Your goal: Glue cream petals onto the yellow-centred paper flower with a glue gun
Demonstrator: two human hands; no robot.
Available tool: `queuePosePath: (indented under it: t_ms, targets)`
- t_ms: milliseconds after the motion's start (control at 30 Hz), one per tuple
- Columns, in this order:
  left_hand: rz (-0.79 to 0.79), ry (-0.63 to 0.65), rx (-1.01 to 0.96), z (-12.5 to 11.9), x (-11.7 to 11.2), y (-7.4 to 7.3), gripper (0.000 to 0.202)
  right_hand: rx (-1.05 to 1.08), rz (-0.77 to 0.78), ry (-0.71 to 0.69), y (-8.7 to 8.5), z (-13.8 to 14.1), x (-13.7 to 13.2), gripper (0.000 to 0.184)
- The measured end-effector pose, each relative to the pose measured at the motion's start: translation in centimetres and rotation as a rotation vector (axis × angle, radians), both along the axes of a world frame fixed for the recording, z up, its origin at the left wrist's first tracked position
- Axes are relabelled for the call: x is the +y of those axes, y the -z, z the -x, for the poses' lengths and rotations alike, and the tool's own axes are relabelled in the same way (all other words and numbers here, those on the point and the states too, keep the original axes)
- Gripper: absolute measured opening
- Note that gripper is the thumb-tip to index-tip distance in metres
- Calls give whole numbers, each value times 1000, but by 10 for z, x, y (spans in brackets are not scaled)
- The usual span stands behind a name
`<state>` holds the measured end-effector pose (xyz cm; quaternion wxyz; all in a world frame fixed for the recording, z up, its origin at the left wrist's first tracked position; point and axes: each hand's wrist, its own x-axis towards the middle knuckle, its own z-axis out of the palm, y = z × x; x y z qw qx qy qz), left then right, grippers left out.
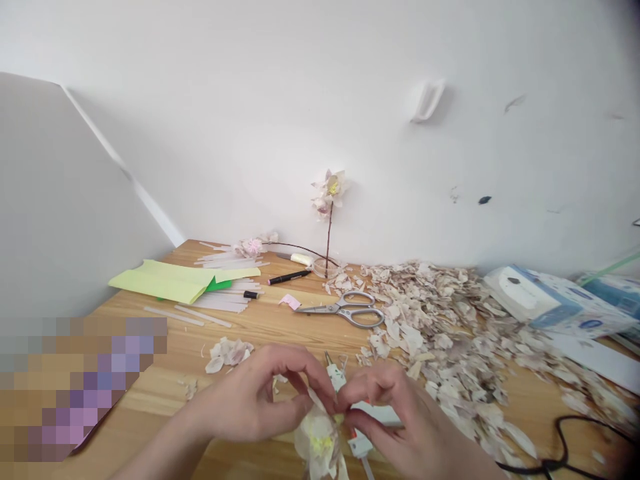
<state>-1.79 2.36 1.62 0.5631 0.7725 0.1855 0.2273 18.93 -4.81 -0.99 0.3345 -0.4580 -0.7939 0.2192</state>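
pale handmade flower [317, 440] held in the tight pinch of left grip [255, 400] and right grip [390, 417]

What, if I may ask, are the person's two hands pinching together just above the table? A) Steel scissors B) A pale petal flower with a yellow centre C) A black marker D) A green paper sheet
B: the left hand and right hand meet on the pale petal flower, while the steel scissors lie apart on the table.
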Motion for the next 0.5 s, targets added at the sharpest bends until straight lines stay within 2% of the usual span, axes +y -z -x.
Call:
queuePosePath:
  t_ms: [133,333,500]
  targets:
    - [8,19,-13,0,-1,1,42,31,50,11,5,0,0,17]
    - [9,48,-39,-1,-3,-1,45,40,144,62,10,-3,1,18]
    - [58,72,-78,2,-1,-1,56,218,255,72,11,-3,3,26]
